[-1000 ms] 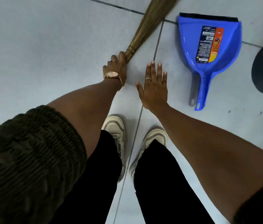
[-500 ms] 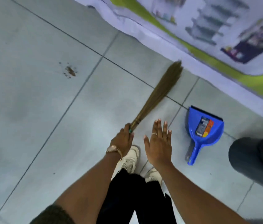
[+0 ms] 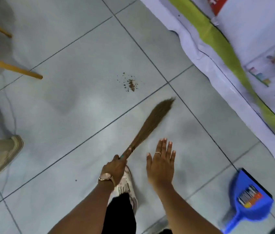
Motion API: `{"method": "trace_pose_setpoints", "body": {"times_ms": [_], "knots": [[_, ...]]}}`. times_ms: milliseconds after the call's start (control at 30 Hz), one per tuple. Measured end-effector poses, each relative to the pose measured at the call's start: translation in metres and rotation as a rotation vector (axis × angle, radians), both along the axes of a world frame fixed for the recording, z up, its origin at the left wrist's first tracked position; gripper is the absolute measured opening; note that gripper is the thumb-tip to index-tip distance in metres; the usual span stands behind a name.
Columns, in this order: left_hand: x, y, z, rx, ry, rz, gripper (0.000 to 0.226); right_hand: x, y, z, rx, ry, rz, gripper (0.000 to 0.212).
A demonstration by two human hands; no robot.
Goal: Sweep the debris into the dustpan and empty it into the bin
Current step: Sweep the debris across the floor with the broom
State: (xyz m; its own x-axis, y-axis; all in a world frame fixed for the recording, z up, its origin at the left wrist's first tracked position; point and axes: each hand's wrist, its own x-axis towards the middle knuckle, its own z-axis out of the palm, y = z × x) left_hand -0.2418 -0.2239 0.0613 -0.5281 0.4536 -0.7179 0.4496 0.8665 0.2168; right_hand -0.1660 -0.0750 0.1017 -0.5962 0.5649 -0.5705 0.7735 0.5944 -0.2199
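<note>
My left hand [image 3: 115, 168] grips the bound end of a short straw broom [image 3: 152, 122]. Its bristle tips point up and to the right, hanging a little short of a small patch of brown debris [image 3: 130, 83] on the grey tiled floor. To the right of the broom, my right hand [image 3: 161, 163] hovers flat with fingers spread, holding nothing. A blue plastic dustpan [image 3: 250, 203] with a colourful label lies on the floor at the lower right, apart from both hands. No bin can be made out with certainty.
A printed white and green banner [image 3: 226, 53] lies along the right side of the floor. Wooden furniture legs [image 3: 11, 69] and a chair base [image 3: 3, 154] stand at the left, with a thin cable beside them. My shoe [image 3: 126, 184] is under the hands.
The view has swung left and forward. The debris patch now lies just ahead of the broom tips, and the dustpan has slid to the lower right corner. My left hand still holds the broom.
</note>
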Motion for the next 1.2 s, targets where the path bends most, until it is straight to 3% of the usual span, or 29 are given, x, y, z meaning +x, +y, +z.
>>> {"method": "trace_pose_setpoints", "body": {"times_ms": [167,367,533,700,833,933,1000,1100,1200], "knots": [[-0.041,-0.029,-0.079,0.015,0.023,0.017,0.053,-0.046,-0.01,-0.084,0.043,-0.066,0.021,0.067],[-0.101,-0.034,-0.136,0.142,0.12,0.102,0.053,-0.079,0.01,-0.137,0.107,-0.096,0.139,0.067],[-0.121,-0.028,-0.142,0.248,0.206,0.174,0.054,-0.097,0.017,-0.146,0.146,-0.065,0.212,0.068],[-0.125,-0.018,-0.099,0.314,0.265,0.25,0.053,-0.107,0.014,-0.115,0.135,-0.046,0.244,0.068],[-0.116,-0.023,-0.071,0.378,0.352,0.483,0.044,-0.104,0.008,-0.091,0.13,-0.029,0.246,0.07],[-0.116,-0.029,-0.071,0.331,0.427,0.763,0.033,-0.102,0.007,-0.091,0.131,-0.004,0.259,0.071],[-0.122,-0.037,-0.086,0.301,0.464,0.913,0.038,-0.1,0.009,-0.101,0.132,0.011,0.284,0.072],[-0.133,-0.061,-0.118,0.22,0.453,0.975,0.056,-0.096,0.009,-0.124,0.122,0.027,0.372,0.073],[-0.136,-0.082,-0.152,0.167,0.36,0.967,0.059,-0.094,0.011,-0.15,0.112,0.054,0.446,0.074]]}}
